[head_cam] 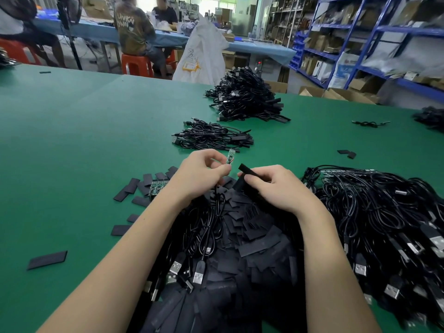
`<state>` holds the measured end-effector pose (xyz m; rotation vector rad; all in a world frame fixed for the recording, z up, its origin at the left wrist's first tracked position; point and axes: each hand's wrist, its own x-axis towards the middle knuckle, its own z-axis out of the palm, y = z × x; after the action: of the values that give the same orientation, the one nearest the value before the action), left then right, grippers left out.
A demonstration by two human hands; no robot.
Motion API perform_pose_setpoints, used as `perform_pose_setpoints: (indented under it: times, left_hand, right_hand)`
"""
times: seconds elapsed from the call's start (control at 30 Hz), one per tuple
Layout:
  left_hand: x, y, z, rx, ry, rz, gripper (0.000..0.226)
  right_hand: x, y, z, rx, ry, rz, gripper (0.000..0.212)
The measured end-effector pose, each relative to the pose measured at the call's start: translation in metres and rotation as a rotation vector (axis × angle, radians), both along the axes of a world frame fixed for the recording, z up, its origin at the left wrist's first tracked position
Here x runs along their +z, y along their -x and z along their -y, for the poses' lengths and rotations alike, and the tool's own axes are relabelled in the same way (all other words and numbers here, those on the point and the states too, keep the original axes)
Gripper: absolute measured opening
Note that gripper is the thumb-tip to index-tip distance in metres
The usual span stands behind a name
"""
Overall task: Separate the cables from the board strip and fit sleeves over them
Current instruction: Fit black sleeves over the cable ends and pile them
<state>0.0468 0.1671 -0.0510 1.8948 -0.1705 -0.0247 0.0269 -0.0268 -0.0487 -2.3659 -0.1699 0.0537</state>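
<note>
Scene: A worker at a green desk (84,145) prepares to sleeve one cable's small circuit board, with stock heaped on every side.
Left hand: The left hand (199,174) pinches a narrow green board (230,156) upright between thumb and fingers; its black cable (216,212) hangs down toward the lap.
Right hand: The right hand (276,186) grips a flat black sleeve (248,173), fingers curled round it, its open end aimed at the board but still just apart from it.
Step in hand: This board looks already freed from its strip; the sleeve is not yet on.
Done: A tall finished pile (247,97) and a smaller pile (211,137) of sleeved cables lie farther up the desk.
Left to do: A large tangle of unsleeved cables (384,212) sits to the right, and a board strip (157,187) lies beside the left wrist.
Supplies: Loose sleeves (252,248) fill the near edge, with strays such as one flat piece (48,260) scattered left.
Judgement: Much remains; the waiting heap looks at least as big as the finished one.
</note>
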Motion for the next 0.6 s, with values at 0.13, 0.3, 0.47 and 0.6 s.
perform_pose_setpoints:
  times: [0.13,0.3,0.47,0.6]
  left_hand:
    - [0.005,0.003,0.003,-0.039,0.109,-0.050,0.003]
    - [0.007,0.007,0.008,-0.077,0.178,-0.075,0.006]
    - [0.004,0.008,0.012,-0.052,0.244,-0.033,0.008]
    - [0.001,0.007,0.014,-0.023,0.248,-0.002,0.008]
  right_hand:
    - [0.002,-0.001,-0.001,0.043,0.023,-0.025,0.024]
    - [0.003,0.002,-0.008,0.072,0.013,-0.004,0.019]
    - [0.005,0.001,-0.013,0.085,0.014,0.057,0.024]
    - [0.004,0.001,-0.014,0.090,0.051,0.039,0.021]
